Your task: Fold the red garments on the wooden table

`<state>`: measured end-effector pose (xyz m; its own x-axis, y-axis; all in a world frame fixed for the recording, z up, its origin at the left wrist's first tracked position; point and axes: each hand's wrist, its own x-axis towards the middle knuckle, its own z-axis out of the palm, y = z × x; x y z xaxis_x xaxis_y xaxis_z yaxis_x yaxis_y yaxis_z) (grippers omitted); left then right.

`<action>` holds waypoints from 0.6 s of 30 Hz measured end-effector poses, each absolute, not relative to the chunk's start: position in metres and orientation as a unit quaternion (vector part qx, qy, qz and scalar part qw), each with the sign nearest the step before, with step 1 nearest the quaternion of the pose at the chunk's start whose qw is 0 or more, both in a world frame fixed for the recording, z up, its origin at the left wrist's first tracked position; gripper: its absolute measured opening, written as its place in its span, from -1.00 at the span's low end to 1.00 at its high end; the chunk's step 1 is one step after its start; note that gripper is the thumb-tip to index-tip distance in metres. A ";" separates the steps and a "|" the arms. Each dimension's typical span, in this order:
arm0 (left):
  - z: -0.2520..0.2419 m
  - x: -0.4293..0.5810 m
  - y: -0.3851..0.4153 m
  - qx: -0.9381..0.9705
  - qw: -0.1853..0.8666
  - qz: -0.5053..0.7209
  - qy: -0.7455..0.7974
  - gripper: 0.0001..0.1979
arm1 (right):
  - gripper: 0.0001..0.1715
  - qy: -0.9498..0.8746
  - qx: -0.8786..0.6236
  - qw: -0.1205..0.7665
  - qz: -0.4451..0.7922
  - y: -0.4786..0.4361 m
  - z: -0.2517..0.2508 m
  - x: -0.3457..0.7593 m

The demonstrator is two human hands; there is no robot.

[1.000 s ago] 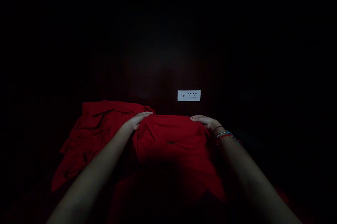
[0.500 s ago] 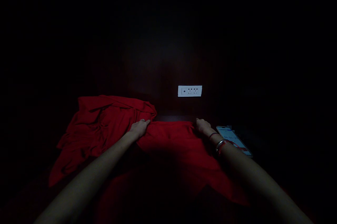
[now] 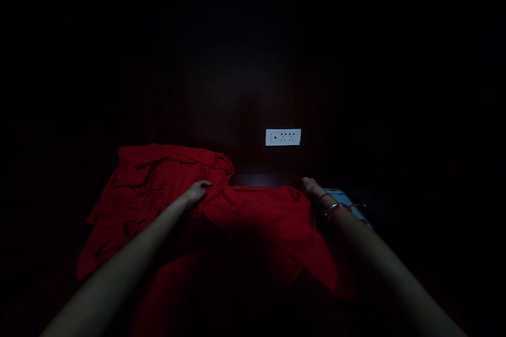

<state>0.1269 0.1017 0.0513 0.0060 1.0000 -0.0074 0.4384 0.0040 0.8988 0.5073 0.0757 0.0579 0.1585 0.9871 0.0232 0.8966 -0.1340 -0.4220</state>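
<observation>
A red cloth (image 3: 261, 215) lies spread in front of me on a dark surface. My left hand (image 3: 196, 192) rests on its far left edge, fingers curled on the fabric. My right hand (image 3: 312, 188) sits at the cloth's far right corner, fingers bent down onto it. Bracelets circle my right wrist. It is too dark to see whether either hand pinches the cloth or only presses it.
A crumpled heap of red cloth (image 3: 154, 189) lies at the left. A phone (image 3: 348, 205) with a lit screen lies just right of my right wrist. A white socket plate (image 3: 283, 137) is on the dark wall behind.
Both hands have lowered the cloth's far edge from a raised fold onto the surface and moved apart. The phone, hidden a second ago, now shows beside my right wrist.
</observation>
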 end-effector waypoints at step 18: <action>0.045 0.130 0.077 0.553 0.374 0.327 0.669 -0.49 | -0.60 -0.800 -0.570 0.184 0.038 0.021 0.071 0.446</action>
<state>0.1303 0.0771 0.0446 -0.1086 0.9844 -0.1386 0.4959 0.1744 0.8507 0.4465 0.0206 0.0712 -0.2824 0.9258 0.2511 0.8982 0.3471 -0.2696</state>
